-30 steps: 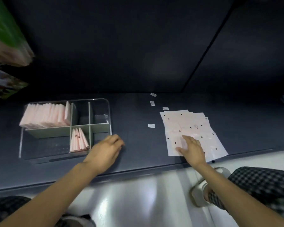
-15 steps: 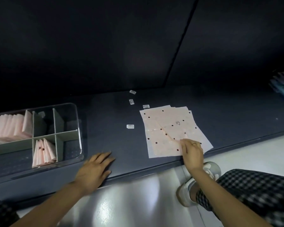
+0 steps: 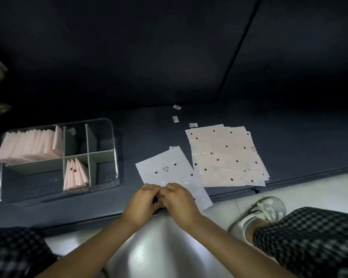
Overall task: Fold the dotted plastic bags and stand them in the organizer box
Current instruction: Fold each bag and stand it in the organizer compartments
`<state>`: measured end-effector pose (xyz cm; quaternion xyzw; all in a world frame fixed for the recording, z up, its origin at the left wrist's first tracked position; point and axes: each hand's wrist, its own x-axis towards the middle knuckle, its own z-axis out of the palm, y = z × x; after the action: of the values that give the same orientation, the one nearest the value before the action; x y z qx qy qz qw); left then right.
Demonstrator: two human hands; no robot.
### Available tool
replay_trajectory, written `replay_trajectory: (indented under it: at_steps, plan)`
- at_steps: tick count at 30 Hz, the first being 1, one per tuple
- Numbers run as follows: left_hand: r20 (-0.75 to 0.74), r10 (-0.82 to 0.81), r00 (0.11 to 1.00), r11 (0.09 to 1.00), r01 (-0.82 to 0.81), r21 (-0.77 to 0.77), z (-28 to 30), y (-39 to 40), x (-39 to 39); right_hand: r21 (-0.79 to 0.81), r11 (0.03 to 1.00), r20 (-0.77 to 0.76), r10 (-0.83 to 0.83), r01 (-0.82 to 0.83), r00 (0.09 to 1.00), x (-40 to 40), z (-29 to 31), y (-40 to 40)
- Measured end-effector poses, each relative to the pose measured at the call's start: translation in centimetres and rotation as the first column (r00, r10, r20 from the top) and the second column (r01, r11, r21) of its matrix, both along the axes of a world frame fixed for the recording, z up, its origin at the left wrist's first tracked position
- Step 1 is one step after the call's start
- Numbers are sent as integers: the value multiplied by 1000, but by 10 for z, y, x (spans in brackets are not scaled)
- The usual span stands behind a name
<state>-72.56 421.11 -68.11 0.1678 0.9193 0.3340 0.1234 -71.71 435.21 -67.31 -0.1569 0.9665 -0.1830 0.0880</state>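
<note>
Dark shelf (image 3: 289, 137), one dotted bag (image 3: 169, 167) now pulled from stack (image 3: 227, 155)

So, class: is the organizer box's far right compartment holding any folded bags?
No. The organizer box has folded bags only in its left and middle sections.

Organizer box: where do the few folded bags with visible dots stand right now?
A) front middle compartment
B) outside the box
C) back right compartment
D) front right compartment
A: in the organizer box, the small fan of folded bags leans in the front middle compartment, in front of the long divider.
</note>
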Motion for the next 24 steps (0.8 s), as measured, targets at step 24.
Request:
replay_trajectory:
  at_steps: [24]
  plan:
    - [59, 178, 982, 984, -178, 3, -25, -57, 4, 315, 906, 238, 214, -284, 947, -139, 21, -22]
